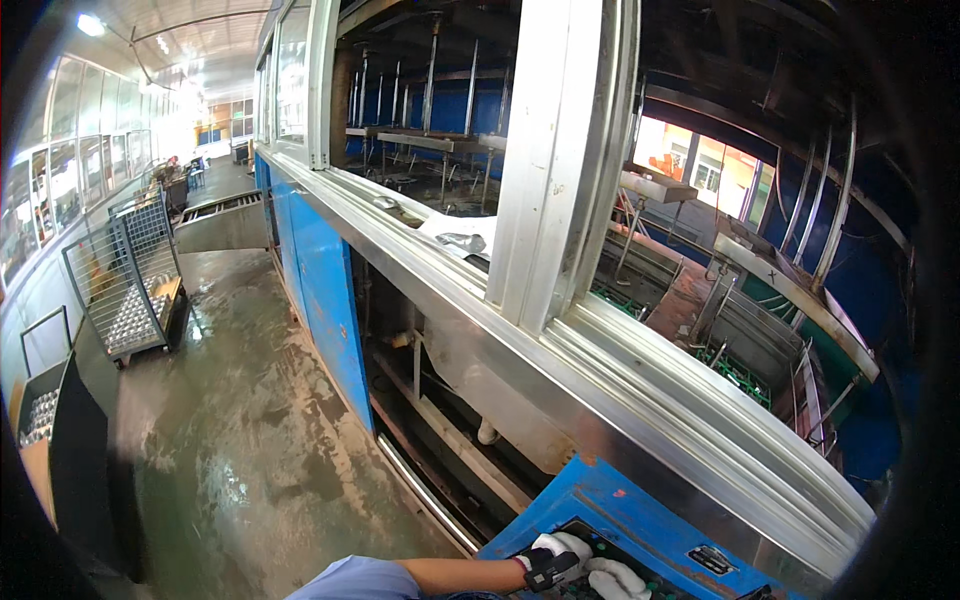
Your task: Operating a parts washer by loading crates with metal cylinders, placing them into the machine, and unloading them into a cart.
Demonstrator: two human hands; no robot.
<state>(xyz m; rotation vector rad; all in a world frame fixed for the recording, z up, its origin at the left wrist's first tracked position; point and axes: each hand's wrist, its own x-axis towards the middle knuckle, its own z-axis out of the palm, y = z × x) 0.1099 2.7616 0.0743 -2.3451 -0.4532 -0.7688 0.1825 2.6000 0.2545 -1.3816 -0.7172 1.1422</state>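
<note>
My left forearm, in a blue sleeve, reaches in from the lower edge. My left hand (565, 547) wears a white glove with a black band at the wrist. It is over a dark recess with small green parts, set in a blue metal panel (600, 490). Its fingers are too small and partly hidden to show whether they grip anything. Close beside it is a second white, glove-like shape (617, 580), cut by the lower edge; it looks like my right hand, but its fingers cannot be made out.
A metal-framed machine with a window post (545, 150) and sill rail (680, 370) rises ahead. White cloth (455, 232) lies on the sill. Racks with green fixtures (740, 380) stand inside. At left, a mesh cart (125, 270) holds shiny parts, above a wet floor (240, 430).
</note>
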